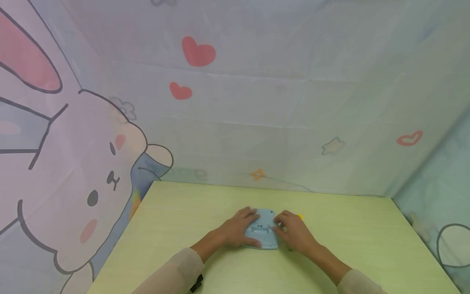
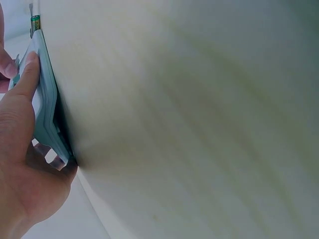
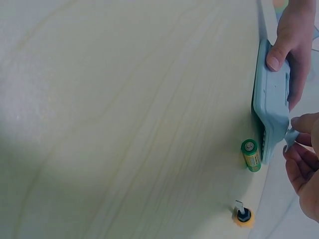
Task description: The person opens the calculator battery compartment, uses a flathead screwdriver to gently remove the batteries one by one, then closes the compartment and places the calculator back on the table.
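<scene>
A light blue calculator (image 1: 265, 219) lies face down on the table, its back with a recessed battery compartment (image 1: 260, 230) turned up. My left hand (image 1: 235, 229) holds it by the left side, thumb near the front edge and fingers on the back. At its right side my right hand (image 1: 296, 233) pinches a small light blue cover (image 3: 291, 136) between thumb and fingers, just above the calculator's back. A green battery (image 3: 251, 156) rests on the table beside the calculator. The compartment's inside is too small to make out.
A screwdriver (image 3: 243, 215) with a yellow-and-black handle lies on the table to the right, partly behind the right hand in the head view. The pale wooden table (image 1: 191, 204) ends at a printed cloth backdrop (image 1: 249, 122) behind and at the sides.
</scene>
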### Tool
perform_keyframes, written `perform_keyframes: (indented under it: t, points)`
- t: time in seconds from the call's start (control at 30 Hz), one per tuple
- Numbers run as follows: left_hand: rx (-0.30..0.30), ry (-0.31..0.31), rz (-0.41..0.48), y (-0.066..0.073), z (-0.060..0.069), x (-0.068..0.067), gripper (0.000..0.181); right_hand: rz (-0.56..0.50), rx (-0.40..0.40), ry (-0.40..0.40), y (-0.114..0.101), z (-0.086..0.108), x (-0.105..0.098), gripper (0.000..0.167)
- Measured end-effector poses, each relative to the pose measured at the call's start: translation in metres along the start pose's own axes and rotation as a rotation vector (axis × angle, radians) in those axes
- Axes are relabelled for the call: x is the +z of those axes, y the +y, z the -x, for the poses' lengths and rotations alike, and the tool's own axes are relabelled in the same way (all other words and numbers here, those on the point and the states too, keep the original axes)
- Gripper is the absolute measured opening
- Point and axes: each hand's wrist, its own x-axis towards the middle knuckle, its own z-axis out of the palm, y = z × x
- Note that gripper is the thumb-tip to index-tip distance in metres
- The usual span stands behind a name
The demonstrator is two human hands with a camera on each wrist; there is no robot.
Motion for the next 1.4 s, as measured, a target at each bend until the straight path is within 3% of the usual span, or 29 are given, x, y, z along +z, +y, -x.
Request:
perform_keyframes:
  t: [0.47,0.83,1.4]
  points:
    - [0.004,0.002,0.002,-0.002,0.000,0.002,0.099,-0.004,-0.078,0.002,-0.005,0.000,0.006,0.014]
    - [0.012,-0.001,-0.025,-0.003,0.000,0.002,0.100,0.145,-0.215,0.012,-0.011,-0.001,0.012,0.015]
    - [0.018,-0.019,0.007,-0.003,0.001,0.001,0.098,0.202,-0.314,-0.003,-0.021,-0.004,0.021,0.018]
